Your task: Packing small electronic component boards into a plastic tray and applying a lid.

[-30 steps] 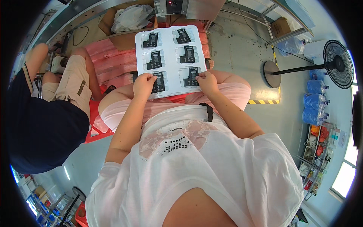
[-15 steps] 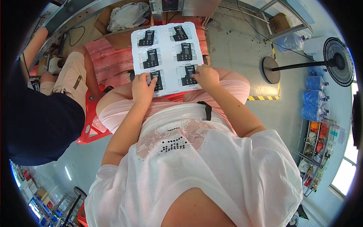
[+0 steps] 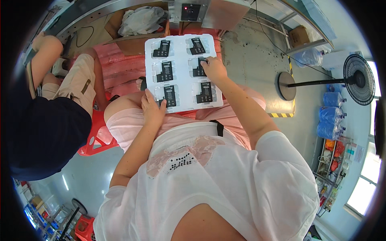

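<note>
A white plastic tray (image 3: 181,90) rests over my lap, tilted slightly. Flat black L-shaped phone batteries lie in its clear recesses, in two columns. My left hand (image 3: 152,109) grips the tray's near left edge, its thumb beside the near left battery (image 3: 170,96). Reaching over the right side, my right hand (image 3: 215,69) has its fingers closed at the middle right battery (image 3: 198,70), which sits in its recess partly covered by them. Nearer to me lies another battery (image 3: 206,93). The far pair, left (image 3: 163,49) and right (image 3: 197,46), is untouched by either hand.
A co-worker in dark top and beige shorts (image 3: 78,76) sits close on my left, on a red stool (image 3: 96,136). Beyond the tray are a cardboard box with a plastic bag (image 3: 140,20) and a metal machine (image 3: 191,12). A standing fan (image 3: 356,78) is at right.
My right hand has moved away from me, from the near right battery to the middle right one. My left hand stays at the tray's left edge. The tray appears slightly lower and farther right.
</note>
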`<action>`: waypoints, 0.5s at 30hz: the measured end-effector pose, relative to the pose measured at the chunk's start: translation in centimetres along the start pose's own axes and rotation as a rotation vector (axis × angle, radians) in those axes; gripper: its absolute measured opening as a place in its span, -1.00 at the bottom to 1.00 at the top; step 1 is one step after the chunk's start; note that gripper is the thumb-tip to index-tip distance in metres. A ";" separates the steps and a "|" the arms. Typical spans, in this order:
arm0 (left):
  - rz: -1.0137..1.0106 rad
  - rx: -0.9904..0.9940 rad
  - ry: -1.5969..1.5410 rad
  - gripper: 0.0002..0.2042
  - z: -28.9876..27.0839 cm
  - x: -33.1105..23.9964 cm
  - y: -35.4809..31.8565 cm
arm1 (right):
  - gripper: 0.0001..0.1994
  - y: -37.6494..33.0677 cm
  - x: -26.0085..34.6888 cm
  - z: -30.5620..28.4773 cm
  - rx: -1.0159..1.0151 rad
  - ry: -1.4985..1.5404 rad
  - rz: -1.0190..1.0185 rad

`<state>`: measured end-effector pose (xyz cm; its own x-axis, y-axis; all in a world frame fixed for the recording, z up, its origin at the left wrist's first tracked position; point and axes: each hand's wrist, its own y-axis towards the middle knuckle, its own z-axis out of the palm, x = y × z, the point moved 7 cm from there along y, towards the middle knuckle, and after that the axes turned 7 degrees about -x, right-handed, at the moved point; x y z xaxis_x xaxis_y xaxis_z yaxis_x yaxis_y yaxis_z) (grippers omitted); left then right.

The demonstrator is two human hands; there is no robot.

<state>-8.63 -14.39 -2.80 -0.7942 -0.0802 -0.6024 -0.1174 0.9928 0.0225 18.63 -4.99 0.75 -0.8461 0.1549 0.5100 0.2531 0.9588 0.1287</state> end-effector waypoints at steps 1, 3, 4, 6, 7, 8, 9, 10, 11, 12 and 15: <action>0.056 -0.046 0.048 -0.19 -0.5 -0.3 0.0 | -0.76 0.2 0.3 0.4 0.005 0.000 -0.012; 0.069 -0.064 0.001 -0.20 -0.9 -0.6 0.1 | -0.75 0.2 0.8 0.8 -0.004 -0.094 -0.107; 0.093 -0.075 -0.045 -0.21 -1.2 -0.8 0.3 | -0.75 0.2 0.4 1.0 0.001 -0.096 -0.117; 0.070 -0.058 -0.082 -0.23 -1.4 -0.9 0.4 | -0.73 -0.2 -0.4 1.2 0.089 0.147 -0.183; 0.058 -0.037 -0.114 -0.24 -1.5 -0.9 0.5 | -0.72 -0.2 -0.6 1.2 0.137 0.212 -0.155; 0.051 -0.035 -0.118 -0.24 -1.6 -1.0 0.6 | -0.72 -0.3 -0.7 1.0 0.144 0.207 -0.157; 0.063 -0.040 -0.117 -0.26 -1.7 -1.3 0.7 | -0.72 -0.3 -1.2 0.4 0.094 0.146 -0.095; 0.078 -0.043 -0.116 -0.28 -1.8 -1.5 0.7 | -0.71 -0.3 -1.6 -0.2 0.043 0.087 -0.031; 0.075 -0.039 -0.118 -0.28 -1.8 -1.5 0.8 | -0.71 -0.2 -1.4 -0.1 0.046 0.083 -0.029; 0.086 -0.032 -0.115 -0.29 -1.8 -1.6 0.9 | -0.69 -0.1 -1.6 0.2 0.048 0.074 0.051; 0.103 -0.024 -0.110 -0.31 -1.3 -1.8 1.1 | -0.66 0.9 -1.5 1.1 0.046 0.076 0.220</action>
<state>-8.15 -13.26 -0.66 -0.7328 0.0335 -0.6796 -0.0537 0.9928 0.1067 19.65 -4.16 -0.83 -0.7348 0.3447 0.5842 0.4042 0.9141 -0.0309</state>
